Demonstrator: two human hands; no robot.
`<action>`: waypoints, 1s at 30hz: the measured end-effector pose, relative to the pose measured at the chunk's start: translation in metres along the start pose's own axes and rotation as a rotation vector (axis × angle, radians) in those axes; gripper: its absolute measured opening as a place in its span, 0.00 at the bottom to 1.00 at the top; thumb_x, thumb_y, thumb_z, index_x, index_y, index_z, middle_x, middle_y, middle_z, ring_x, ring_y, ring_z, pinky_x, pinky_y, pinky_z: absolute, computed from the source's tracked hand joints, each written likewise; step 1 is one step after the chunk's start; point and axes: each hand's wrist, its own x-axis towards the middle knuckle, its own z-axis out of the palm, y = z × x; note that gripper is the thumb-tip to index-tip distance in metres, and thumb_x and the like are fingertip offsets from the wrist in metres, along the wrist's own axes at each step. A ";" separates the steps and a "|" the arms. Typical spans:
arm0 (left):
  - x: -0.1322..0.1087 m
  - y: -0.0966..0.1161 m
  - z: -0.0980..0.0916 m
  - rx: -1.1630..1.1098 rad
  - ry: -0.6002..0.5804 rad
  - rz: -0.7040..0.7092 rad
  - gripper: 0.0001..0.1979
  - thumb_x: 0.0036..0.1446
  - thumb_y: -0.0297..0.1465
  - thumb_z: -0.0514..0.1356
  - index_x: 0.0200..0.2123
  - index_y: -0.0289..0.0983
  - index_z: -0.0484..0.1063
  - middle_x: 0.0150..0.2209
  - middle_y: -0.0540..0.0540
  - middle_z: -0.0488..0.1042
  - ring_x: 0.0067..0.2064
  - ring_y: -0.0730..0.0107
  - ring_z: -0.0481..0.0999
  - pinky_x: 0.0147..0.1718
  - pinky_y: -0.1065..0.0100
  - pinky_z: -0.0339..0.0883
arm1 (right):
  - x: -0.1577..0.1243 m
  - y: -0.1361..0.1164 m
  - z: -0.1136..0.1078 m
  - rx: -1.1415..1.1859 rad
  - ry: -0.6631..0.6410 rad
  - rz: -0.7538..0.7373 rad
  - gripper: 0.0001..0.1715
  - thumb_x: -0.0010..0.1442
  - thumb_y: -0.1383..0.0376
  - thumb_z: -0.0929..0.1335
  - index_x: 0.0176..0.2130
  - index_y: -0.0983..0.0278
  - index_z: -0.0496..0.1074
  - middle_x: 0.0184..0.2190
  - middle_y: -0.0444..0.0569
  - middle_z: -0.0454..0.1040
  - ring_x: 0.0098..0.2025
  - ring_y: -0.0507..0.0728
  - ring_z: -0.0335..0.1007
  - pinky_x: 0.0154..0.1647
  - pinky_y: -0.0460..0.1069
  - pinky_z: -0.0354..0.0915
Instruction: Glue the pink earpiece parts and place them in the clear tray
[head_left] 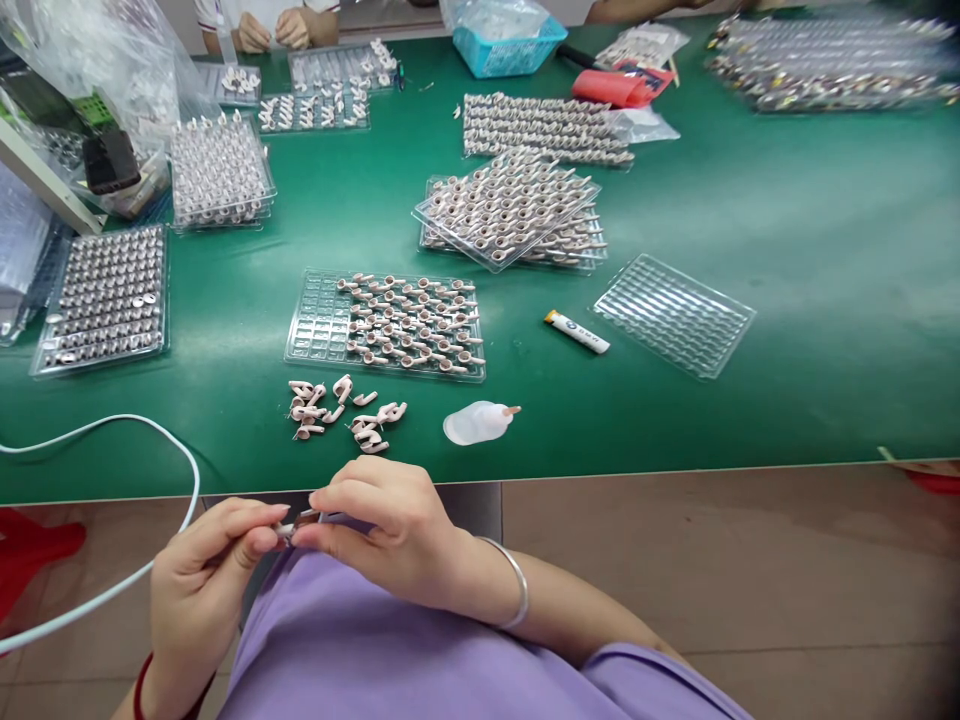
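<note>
In front of my lap, at the table's near edge, both hands meet fingertip to fingertip. My left hand pinches a small pale earbud shell, mostly covered by the fingers. Against it, my right hand is closed on a small brownish piece whose kind I cannot make out. Just beyond the hands lie two loose clusters of pale earbud shells with stems. A clear plastic tray behind them holds rows of similar shells, its left columns bare. A white squeeze bottle with a thin tip lies to the right.
A white glue tube and a clear tray lie on the right. Stacked shell trays stand farther back; a tray of metallic parts is at left. A white cable crosses the near left edge. Another person's hands work opposite.
</note>
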 end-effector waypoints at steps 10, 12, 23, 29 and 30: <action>0.000 0.005 0.000 0.033 -0.009 0.002 0.05 0.56 0.35 0.65 0.34 0.44 0.82 0.30 0.49 0.80 0.29 0.70 0.78 0.27 0.73 0.73 | 0.001 -0.002 -0.004 -0.089 -0.041 -0.055 0.17 0.64 0.57 0.68 0.27 0.63 0.72 0.24 0.46 0.74 0.25 0.49 0.68 0.26 0.44 0.62; 0.000 0.005 -0.001 0.036 -0.015 0.016 0.04 0.56 0.34 0.65 0.34 0.45 0.82 0.31 0.50 0.80 0.30 0.71 0.78 0.27 0.74 0.73 | 0.002 -0.002 -0.005 -0.094 -0.049 -0.060 0.18 0.64 0.57 0.68 0.26 0.63 0.72 0.24 0.45 0.74 0.25 0.49 0.68 0.26 0.44 0.62; 0.001 0.008 0.000 0.067 -0.017 0.024 0.05 0.56 0.32 0.64 0.34 0.46 0.81 0.30 0.51 0.80 0.28 0.72 0.77 0.28 0.75 0.72 | 0.000 -0.001 -0.004 -0.118 -0.068 -0.051 0.17 0.64 0.56 0.68 0.27 0.63 0.71 0.23 0.44 0.73 0.25 0.49 0.67 0.27 0.44 0.61; 0.000 0.008 -0.001 0.068 -0.023 0.035 0.05 0.56 0.32 0.65 0.34 0.46 0.81 0.29 0.52 0.80 0.28 0.73 0.77 0.27 0.76 0.72 | 0.000 -0.001 -0.003 -0.120 -0.031 -0.063 0.19 0.64 0.55 0.67 0.26 0.63 0.71 0.23 0.45 0.73 0.24 0.49 0.67 0.27 0.44 0.61; 0.000 0.008 -0.001 0.065 -0.024 0.035 0.05 0.56 0.32 0.64 0.34 0.46 0.81 0.30 0.52 0.80 0.28 0.73 0.77 0.27 0.76 0.72 | 0.001 -0.001 -0.003 -0.120 -0.028 -0.066 0.19 0.65 0.55 0.67 0.26 0.63 0.71 0.23 0.45 0.74 0.24 0.49 0.66 0.27 0.44 0.61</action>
